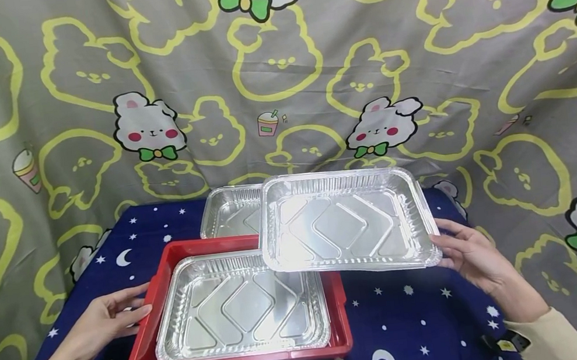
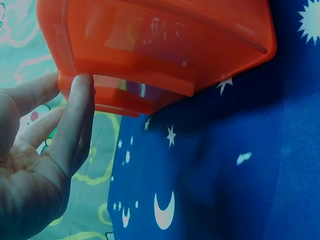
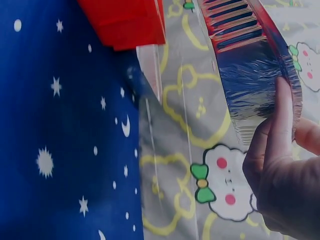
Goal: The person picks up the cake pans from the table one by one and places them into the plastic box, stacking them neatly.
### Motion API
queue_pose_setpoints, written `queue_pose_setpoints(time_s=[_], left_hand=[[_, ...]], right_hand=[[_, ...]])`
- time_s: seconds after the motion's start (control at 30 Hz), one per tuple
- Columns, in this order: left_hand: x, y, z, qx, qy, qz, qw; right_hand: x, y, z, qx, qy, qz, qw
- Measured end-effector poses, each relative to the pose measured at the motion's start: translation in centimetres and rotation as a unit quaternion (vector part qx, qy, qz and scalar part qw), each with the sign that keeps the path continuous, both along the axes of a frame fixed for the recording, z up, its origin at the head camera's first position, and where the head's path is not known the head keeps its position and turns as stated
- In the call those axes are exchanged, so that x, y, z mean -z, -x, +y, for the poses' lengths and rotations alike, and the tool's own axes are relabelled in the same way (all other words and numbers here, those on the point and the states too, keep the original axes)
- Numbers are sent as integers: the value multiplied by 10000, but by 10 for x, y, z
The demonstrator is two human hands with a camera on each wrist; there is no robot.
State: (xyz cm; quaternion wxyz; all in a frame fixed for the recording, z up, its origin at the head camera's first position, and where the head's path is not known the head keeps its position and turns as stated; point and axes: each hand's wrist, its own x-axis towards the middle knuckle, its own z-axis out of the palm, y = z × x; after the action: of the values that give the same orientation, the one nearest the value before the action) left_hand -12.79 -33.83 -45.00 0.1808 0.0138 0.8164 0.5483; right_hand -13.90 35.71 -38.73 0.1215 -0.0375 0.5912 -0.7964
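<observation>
My right hand (image 1: 472, 251) pinches the right rim of a foil tray (image 1: 348, 220), raised and slightly tilted. In the right wrist view, the right hand (image 3: 287, 172) has a finger along the outer side of that foil tray (image 3: 250, 75). My left hand (image 1: 104, 319) holds the left edge of a red plastic bin (image 1: 146, 335); the left wrist view shows the left hand (image 2: 45, 135) at the lip of the bin (image 2: 130, 45). Inside the bin lies another foil tray (image 1: 246, 307). The raised tray hides its back right corner.
A further foil tray (image 1: 230, 209) stands behind the bin, partly covered by the raised one. Everything sits on a dark blue cloth (image 1: 405, 332) with stars and moons. A grey patterned curtain (image 1: 277, 75) hangs close behind the table.
</observation>
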Motion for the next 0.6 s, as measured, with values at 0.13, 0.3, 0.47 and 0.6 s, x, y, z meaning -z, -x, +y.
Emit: queue_pose_setpoints(time_s=[0.13,0.3,0.47,0.6], left_hand=[[1,0,0,-2,20,23,10000],[2,-1,1,-12,21,69,10000],[2,0,1,-18,10,61,10000],[2,0,0,-10,-22,50,10000]], right_hand=[[1,-2,-11,-125,-82,42,9999],[3,-4,-26,-288,-175,48,9994],[6,-7,-40,-490,-216,78,9985],[6,-9,-53,-629,-292,79,9976]])
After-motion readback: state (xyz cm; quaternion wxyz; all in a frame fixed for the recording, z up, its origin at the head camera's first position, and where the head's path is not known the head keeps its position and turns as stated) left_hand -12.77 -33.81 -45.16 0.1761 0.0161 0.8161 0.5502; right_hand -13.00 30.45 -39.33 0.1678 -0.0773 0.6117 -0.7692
